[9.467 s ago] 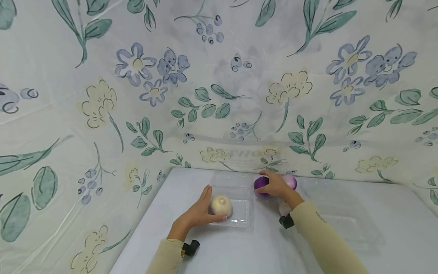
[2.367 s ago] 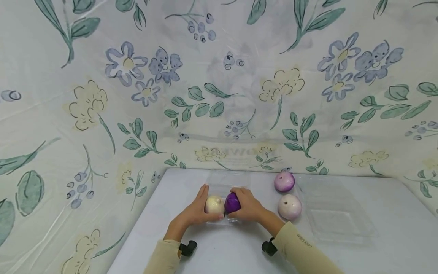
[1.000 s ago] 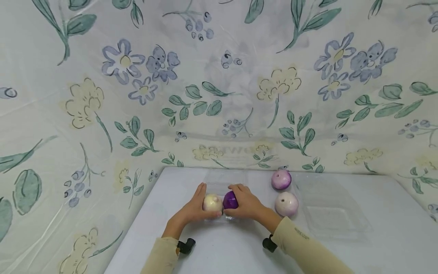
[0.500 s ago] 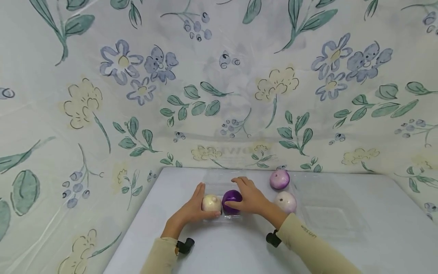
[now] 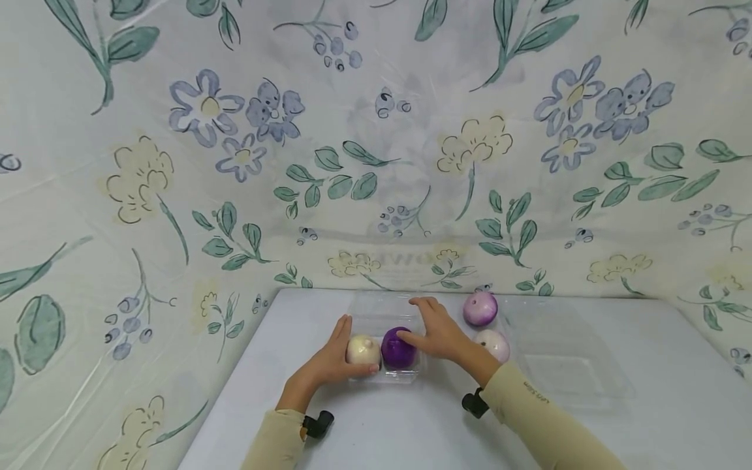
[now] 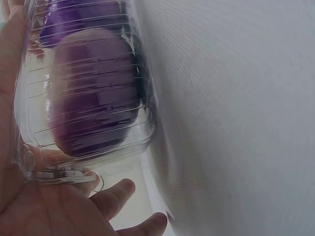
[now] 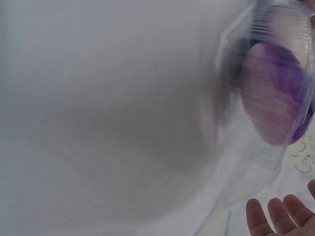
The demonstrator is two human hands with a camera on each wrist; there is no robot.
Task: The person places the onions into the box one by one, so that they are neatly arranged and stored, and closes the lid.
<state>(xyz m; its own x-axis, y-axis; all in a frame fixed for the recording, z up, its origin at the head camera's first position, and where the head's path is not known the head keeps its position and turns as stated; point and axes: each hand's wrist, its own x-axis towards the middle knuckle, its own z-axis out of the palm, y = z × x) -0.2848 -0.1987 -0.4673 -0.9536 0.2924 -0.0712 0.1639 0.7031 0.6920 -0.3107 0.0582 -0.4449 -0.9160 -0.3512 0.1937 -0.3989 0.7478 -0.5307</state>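
Observation:
A clear plastic container [image 5: 401, 375] with its lid open toward the back lies on the white table, holding two onions. The white onion [image 5: 363, 350] sits in its left half, the purple onion [image 5: 397, 352] beside it on the right. My left hand [image 5: 329, 359] rests round the white onion's left side, fingers straight at the back and thumb along the front. In the left wrist view that hand [image 6: 54, 206] lies along the container wall, some fingers spread outside. My right hand [image 5: 440, 333] is spread at the purple onion's right, its thumb overlapping the top.
Two more onions stand right of the container: a pink-purple onion [image 5: 480, 309] at the back and a paler onion [image 5: 493, 344] partly behind my right wrist. Farther right lies another clear container [image 5: 572, 369]. A floral sheet [image 5: 376, 196] hangs behind the table [image 5: 376, 431].
My right hand brought the purple onion from the right into the container beside the white onion, then loosened its grip and drew back slightly rightward. My left hand has stayed at the white onion.

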